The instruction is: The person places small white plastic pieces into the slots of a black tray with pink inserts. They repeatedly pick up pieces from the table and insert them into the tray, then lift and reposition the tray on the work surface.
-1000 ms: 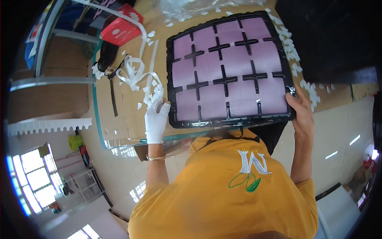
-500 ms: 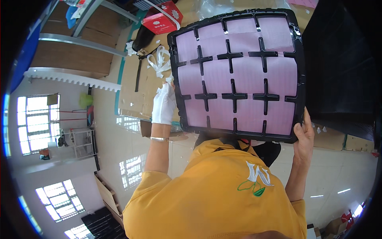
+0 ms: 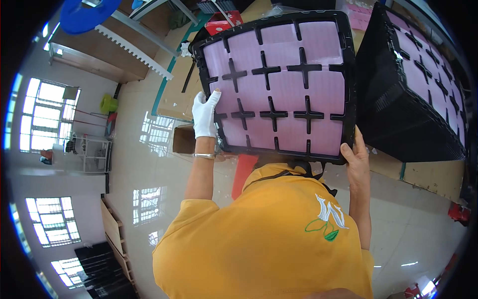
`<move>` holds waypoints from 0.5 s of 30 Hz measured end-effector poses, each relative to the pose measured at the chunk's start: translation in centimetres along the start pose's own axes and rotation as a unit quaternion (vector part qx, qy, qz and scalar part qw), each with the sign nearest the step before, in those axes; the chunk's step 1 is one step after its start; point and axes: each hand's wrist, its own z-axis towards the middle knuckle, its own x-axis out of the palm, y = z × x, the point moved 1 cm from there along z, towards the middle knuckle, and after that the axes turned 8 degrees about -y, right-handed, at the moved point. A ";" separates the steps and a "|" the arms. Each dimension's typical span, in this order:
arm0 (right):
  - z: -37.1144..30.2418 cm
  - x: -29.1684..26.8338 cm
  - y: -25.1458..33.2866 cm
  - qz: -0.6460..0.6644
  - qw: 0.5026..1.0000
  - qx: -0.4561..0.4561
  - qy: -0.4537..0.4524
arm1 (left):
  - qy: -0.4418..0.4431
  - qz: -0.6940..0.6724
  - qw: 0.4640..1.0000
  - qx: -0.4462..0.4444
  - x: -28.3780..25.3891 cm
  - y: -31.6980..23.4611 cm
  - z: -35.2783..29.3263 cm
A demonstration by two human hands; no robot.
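A black plastic tray point(image 3: 351, 84) with cross-shaped dividers is held up in front of me, its face turned towards me. Pink foam sheeting point(image 3: 286, 92) lies in it behind the crosses. My left hand point(image 3: 203, 117), in a white glove, grips the left edge with the thumb over the rim. At the lower right corner my right hand point(image 3: 356, 162) is closed on the rim, thumb in front and the other fingers partly hidden. Right of the tray stands a tall stack of black trays point(image 3: 388, 94), pink sheeting showing in its top one.
A cardboard-covered worktable point(image 3: 172, 102) lies beyond, with a red box point(image 3: 216, 24) at its back. A metal rack with a toothed white strip point(image 3: 134, 52) and a blue disc point(image 3: 89, 15) juts in at upper left. An open cardboard box point(image 3: 183, 142) stands below the table edge.
My view has swung to the right, bringing the stack's top into sight. The tray sits further left in view, still in both hands. My left thumb now shows over the rim.
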 end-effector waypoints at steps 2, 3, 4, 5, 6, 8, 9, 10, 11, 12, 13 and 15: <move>-0.2 -0.4 0.4 -0.008 1.000 -0.017 0.015 | 0.020 -0.021 0.999 0.021 -0.5 -0.1 -1.1; -0.3 -0.6 0.6 -0.012 0.999 -0.024 0.022 | 0.010 -0.003 1.000 0.029 -0.5 -0.3 -1.8; -0.7 -1.0 0.9 -0.014 0.999 -0.024 0.023 | -0.002 0.014 0.999 0.036 -0.4 -0.9 -2.8; -1.1 -1.4 1.2 -0.015 0.999 -0.024 0.022 | -0.013 0.031 0.999 0.043 -0.5 -1.3 -3.7; -1.4 -1.7 1.5 -0.017 0.999 -0.024 0.021 | -0.032 0.038 0.998 0.045 -0.6 -1.7 -4.6; -2.1 -2.3 2.2 0.002 0.999 -0.013 0.041 | -0.022 0.033 0.998 0.040 -1.3 -2.3 -5.4; -2.5 -2.5 2.5 0.011 0.999 -0.009 0.048 | -0.015 0.029 0.999 0.039 -1.9 -2.5 -5.7; -2.6 -2.3 2.3 0.008 0.999 -0.016 0.049 | -0.019 0.017 0.999 0.028 -2.5 -1.9 -5.7; -2.6 -1.8 2.5 -0.001 0.998 0.013 0.066 | -0.020 0.004 1.000 0.023 -3.6 -1.6 -5.9; -2.5 -1.9 2.3 0.004 0.997 0.011 0.077 | 0.004 -0.045 0.999 0.028 -3.6 -1.9 -6.0; -1.8 -3.1 0.8 -0.065 0.996 -0.009 0.068 | -0.004 -0.046 0.999 0.015 -2.7 -3.3 -7.1; -1.8 -2.7 1.8 -0.097 0.987 -0.025 0.124 | -0.017 -0.012 1.000 0.012 -3.3 -4.5 -7.5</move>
